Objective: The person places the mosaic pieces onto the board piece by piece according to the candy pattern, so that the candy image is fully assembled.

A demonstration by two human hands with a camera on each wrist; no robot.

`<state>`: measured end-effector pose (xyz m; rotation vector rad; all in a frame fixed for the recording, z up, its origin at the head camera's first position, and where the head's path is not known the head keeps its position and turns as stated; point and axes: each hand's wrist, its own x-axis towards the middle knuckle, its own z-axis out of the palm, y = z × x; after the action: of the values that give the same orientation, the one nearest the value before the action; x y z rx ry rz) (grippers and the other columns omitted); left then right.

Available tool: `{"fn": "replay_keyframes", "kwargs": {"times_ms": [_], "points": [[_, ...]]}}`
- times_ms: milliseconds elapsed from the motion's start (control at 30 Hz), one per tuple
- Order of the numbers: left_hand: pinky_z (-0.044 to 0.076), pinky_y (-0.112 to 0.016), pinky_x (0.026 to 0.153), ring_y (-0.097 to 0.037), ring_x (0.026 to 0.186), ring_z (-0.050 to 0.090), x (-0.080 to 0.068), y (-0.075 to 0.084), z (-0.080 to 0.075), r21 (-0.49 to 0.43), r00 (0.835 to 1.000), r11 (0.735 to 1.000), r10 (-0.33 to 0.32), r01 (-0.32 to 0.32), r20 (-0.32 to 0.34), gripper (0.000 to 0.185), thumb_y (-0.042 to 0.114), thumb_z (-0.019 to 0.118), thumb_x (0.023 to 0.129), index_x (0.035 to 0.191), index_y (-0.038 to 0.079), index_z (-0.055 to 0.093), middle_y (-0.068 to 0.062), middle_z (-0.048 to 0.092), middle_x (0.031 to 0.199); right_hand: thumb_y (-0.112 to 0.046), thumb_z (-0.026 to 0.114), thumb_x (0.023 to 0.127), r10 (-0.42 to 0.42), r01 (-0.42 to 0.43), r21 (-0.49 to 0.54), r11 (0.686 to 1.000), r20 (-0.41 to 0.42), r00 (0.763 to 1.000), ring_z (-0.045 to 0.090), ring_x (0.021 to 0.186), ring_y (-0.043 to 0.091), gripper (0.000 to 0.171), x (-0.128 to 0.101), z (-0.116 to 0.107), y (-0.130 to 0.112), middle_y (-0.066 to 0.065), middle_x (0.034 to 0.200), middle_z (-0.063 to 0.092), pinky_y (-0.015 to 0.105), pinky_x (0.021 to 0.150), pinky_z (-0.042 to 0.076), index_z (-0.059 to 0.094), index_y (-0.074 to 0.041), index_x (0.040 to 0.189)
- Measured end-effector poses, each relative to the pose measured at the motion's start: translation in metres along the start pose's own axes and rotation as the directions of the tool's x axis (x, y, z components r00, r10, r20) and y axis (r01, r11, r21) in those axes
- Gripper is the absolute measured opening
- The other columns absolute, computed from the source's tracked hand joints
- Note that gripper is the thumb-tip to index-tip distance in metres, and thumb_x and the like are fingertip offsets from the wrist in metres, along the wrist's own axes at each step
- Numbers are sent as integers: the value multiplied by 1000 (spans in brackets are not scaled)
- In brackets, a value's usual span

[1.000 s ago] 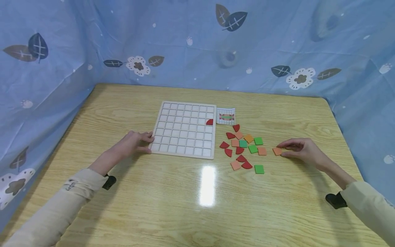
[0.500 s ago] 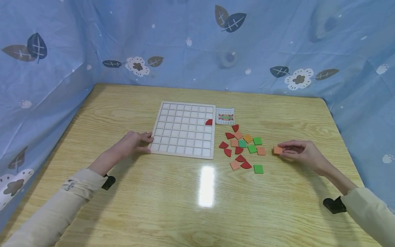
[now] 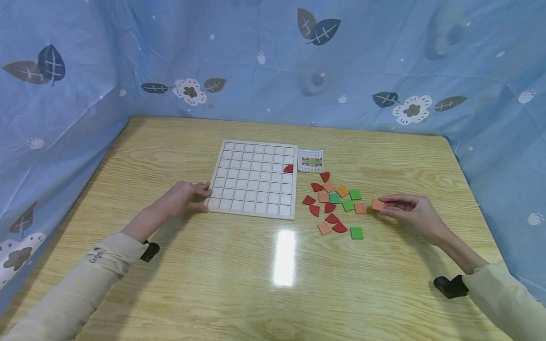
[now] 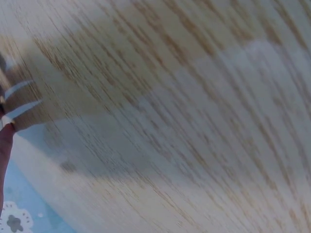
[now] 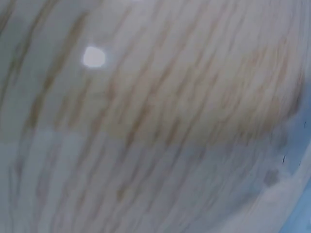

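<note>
Our right hand (image 3: 410, 209) pinches an orange square tile (image 3: 377, 204) on the table (image 3: 239, 265), at 3 o'clock of the loose tile pile (image 3: 334, 203). Our left hand (image 3: 184, 196), fingers relaxed, rests against the grid board (image 3: 253, 177) at its 8 o'clock corner; one red tile (image 3: 289, 168) sits in it

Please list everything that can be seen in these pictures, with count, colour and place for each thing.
Table: one, light wood, fills the view.
Cloth backdrop: one, blue with leaves and flowers, around the table.
Grid board: one, pale wood, table centre.
Red quarter-round piece: one, in a cell at the board's right edge.
Pattern card: one, white, right of the board.
Loose pieces: about fourteen, red, orange, green, right of the board.
Orange square: one, pinched by the right hand.
Left hand: touches the board's near left corner.
Right hand: right of the pile.
</note>
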<state>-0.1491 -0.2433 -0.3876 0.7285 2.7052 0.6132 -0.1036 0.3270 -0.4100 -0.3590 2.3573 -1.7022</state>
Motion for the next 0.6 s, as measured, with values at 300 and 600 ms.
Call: {"fn": "replay_keyframes", "kwargs": {"times_ms": [300, 600], "points": [[34, -56, 104, -43, 130, 37, -1, 0, -1, -6, 1000, 1000, -18, 18, 10, 54, 12, 77, 78, 124, -9, 57, -25, 43, 138, 4, 62, 90, 26, -27, 133, 991, 7, 1000, 68, 92, 6, 26, 4, 18, -6, -7, 105, 71, 21, 77, 55, 64, 5, 116], [34, -55, 104, -43, 129, 39, -1, -1, 2, -22, 1000, 1000, 3, -3, -12, 53, 12, 78, 77, 122, -9, 58, -26, 45, 136, -3, 66, 90, 89, -85, 126, 988, -31, 996, 67, 94, 3, 29, 13, 44, -14, -10, 104, 71, 18, 77, 54, 64, 4, 117]]}}
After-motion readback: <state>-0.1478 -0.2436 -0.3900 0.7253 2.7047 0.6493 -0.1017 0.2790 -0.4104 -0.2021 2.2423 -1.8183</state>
